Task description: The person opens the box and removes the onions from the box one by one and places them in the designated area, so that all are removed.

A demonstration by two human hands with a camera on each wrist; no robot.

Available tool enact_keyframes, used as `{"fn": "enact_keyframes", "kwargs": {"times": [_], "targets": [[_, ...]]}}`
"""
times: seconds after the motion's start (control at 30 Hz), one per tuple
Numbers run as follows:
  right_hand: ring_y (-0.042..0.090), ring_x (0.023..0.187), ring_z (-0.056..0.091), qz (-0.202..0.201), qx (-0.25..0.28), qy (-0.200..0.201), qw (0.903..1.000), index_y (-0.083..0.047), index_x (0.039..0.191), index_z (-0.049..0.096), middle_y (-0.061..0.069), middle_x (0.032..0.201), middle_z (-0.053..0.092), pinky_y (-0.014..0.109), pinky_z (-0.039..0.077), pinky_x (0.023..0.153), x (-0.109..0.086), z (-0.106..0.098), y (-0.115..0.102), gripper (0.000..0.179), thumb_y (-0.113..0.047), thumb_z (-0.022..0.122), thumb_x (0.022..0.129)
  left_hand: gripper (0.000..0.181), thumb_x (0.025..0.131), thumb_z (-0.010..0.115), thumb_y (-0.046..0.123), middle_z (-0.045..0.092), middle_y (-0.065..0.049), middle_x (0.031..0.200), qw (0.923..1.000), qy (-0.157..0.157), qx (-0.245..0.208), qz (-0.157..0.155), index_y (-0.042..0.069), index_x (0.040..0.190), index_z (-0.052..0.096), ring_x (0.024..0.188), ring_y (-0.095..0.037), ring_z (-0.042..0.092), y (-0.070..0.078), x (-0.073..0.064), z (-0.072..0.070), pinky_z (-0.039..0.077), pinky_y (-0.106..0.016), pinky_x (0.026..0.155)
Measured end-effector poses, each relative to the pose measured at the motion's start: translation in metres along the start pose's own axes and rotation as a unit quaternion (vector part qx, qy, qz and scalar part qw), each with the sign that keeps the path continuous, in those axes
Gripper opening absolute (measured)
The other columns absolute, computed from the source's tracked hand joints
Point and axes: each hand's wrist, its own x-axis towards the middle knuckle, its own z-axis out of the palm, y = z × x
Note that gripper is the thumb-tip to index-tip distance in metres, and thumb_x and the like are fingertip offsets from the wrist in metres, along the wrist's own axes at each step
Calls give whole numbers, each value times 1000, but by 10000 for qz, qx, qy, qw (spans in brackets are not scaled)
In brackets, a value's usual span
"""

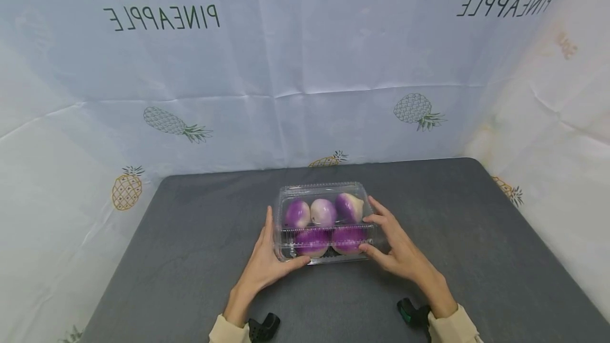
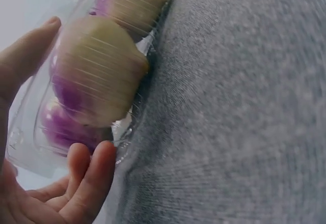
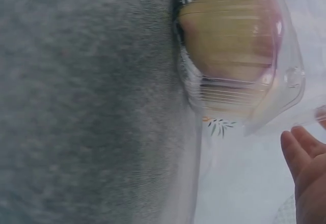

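Note:
A clear plastic clamshell container [image 1: 324, 191] sits on the dark table, with several purple-and-white turnips [image 1: 324, 212] inside. Its ribbed wall faces me, and whether the lid is fully fastened cannot be told. My left hand [image 1: 268, 263] grips the near left corner, thumb along the front edge and fingers up the side. In the left wrist view that hand's [image 2: 66, 183] fingertips bear on the container's end. At the right side, my right hand [image 1: 397, 245] holds the container with thumb and fingers spread along its rim. Fingertips of the right hand [image 3: 308, 168] reach the clear rim in the right wrist view.
The grey table [image 1: 200, 237] extends around the container on every side. Behind it hangs a pale cloth [image 1: 310, 57] printed with pineapples, which also covers both sides. Black straps with small devices [image 1: 264, 327] sit at both wrists.

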Motion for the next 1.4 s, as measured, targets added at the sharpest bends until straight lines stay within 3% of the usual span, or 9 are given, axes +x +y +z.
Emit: {"fn": "enact_keyframes", "kwargs": {"times": [0.07,0.37,0.6,0.8,0.9,0.97,1.1,1.2,1.4], "targets": [[11,154,29,-6,51,-3,10000,-7,131,53,27,160,35,11,19,120,2,-1,0,51,-34,75,94,141,69,90,55,15,-21,171,10000,-92,-22,-17,30,164,-11,156,-43,21,1,0,0,28,-68,119],[6,155,26,101,145,27,9998,-5,132,50,25,161,35,12,20,120,12,-5,-4,53,-16,80,89,132,73,88,52,19,-9,172,9980,-356,-201,482,42,163,-9,154,-35,31,1,4,0,32,-63,119],[20,149,42,-230,162,419,9987,0,126,49,27,157,39,14,28,118,21,-6,-3,49,-37,67,99,131,76,85,55,14,-12,173,9986,-515,-51,-42,28,165,-6,156,-37,26,-1,2,0,31,-62,121],[33,136,53,-418,45,837,9956,2,122,45,28,155,43,12,32,114,33,-6,-1,55,-49,54,103,129,77,84,55,33,-21,165,9985,-504,-19,-220,25,165,-5,151,-40,37,-1,0,1,36,-64,117],[41,127,57,-251,-67,994,9947,2,124,46,29,154,45,16,38,114,39,-7,-2,50,-41,59,103,129,77,84,56,36,-23,163,9986,-468,28,-238,18,166,-2,150,-40,39,0,-1,1,37,-64,116],[39,122,61,-136,-103,1089,9939,3,126,48,27,154,46,21,44,111,41,-8,-3,44,-29,66,101,130,76,84,56,43,-23,159,9988,-438,41,-232,16,166,0,147,-39,43,0,-1,2,38,-63,116],[31,124,62,-85,-92,1291,9916,3,132,51,23,153,49,21,46,109,48,-8,-2,52,-2,75,87,130,76,84,57,38,-23,162,9990,-402,34,-217,19,166,-2,148,-37,43,0,-1,2,37,-63,117],[31,123,62,-96,-135,1365,9905,3,135,50,23,151,51,18,46,102,53,-9,-2,61,6,76,80,130,76,84,58,31,-21,166,9989,-391,48,-254,21,166,-3,149,-36,42,1,-1,3,36,-62,118],[34,113,63,-196,-328,1446,9888,4,133,50,26,144,54,32,52,86,62,-10,0,62,11,77,78,132,75,83,61,32,-19,166,9986,-422,94,-306,20,166,-2,148,-34,44,3,-4,3,37,-62,117]]}}
